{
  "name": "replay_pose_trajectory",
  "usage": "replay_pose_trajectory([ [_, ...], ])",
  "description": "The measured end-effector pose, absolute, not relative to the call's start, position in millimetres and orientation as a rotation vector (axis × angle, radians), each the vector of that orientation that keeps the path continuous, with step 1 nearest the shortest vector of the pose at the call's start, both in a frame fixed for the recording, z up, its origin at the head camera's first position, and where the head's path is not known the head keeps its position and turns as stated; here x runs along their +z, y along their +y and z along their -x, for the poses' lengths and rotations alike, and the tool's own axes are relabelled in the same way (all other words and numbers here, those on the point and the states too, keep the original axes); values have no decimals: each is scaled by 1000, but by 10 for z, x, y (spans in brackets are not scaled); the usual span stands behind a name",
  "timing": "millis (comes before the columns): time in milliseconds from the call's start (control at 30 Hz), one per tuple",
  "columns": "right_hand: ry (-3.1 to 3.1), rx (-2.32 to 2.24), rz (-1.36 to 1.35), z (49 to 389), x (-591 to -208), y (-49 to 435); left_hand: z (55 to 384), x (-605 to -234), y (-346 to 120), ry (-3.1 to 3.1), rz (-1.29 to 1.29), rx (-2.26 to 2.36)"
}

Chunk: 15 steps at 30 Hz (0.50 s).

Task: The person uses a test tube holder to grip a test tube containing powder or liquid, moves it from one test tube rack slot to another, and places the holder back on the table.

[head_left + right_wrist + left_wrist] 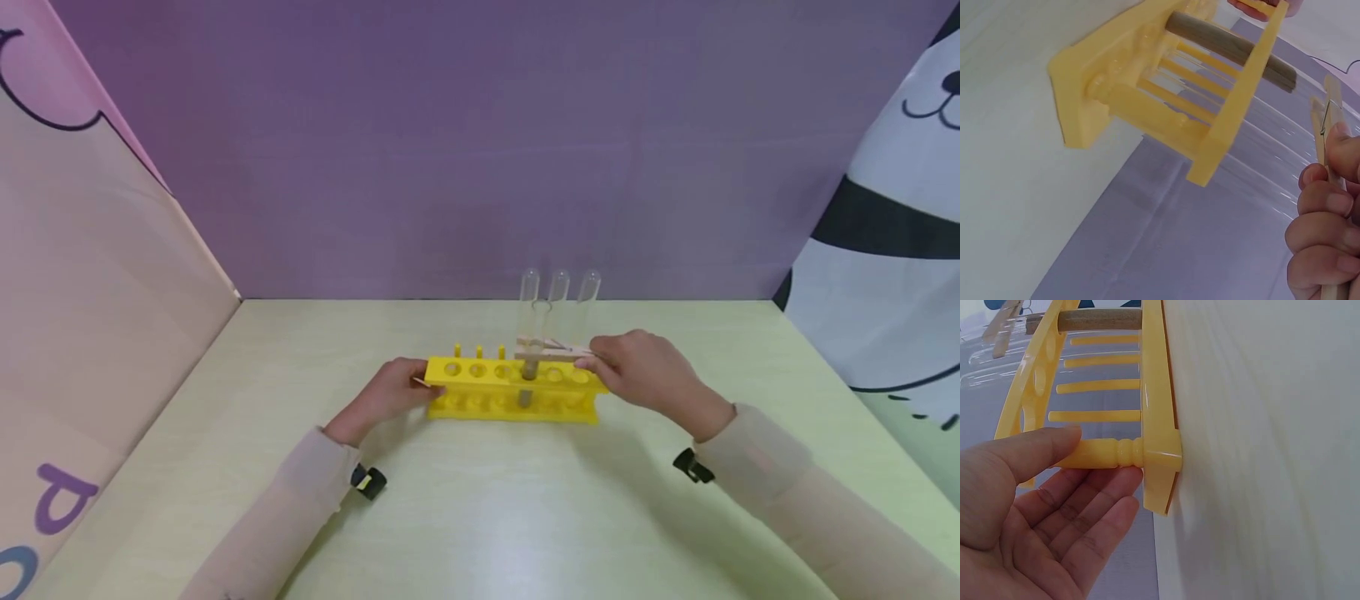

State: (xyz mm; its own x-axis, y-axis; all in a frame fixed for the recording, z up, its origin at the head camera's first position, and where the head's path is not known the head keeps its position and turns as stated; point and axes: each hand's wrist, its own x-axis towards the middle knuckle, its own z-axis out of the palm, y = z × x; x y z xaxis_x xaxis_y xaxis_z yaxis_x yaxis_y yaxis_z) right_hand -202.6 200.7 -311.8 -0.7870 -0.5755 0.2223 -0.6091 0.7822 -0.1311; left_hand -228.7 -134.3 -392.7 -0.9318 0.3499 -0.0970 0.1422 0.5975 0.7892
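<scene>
A yellow test tube rack (465, 384) stands on the table. My left hand (390, 389) holds its left end; in the left wrist view, the thumb and fingers are round the yellow end post (1094, 454). One test tube (529, 369) stands upright in the rack, its lower part filled with something grey-brown. My right hand (645, 371) grips a wooden test tube holder (558, 353) with a wire spring, in a closed fist. The holder lies level above the rack, its jaws at the filled tube's upper glass.
Three clear test tubes (559, 286) stand upside down along the rack's back right. Several bare yellow pegs (479, 352) show at the back left. A purple panel (450, 167) rises behind the pale wooden table (510, 500), with printed panels at both sides.
</scene>
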Motion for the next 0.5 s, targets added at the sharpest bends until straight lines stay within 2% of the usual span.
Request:
replay_pose_trajectory([
  [500,-2746,301,-913,1990,-2851,2000,2297,-3933,-1337,2593,-397,1237],
])
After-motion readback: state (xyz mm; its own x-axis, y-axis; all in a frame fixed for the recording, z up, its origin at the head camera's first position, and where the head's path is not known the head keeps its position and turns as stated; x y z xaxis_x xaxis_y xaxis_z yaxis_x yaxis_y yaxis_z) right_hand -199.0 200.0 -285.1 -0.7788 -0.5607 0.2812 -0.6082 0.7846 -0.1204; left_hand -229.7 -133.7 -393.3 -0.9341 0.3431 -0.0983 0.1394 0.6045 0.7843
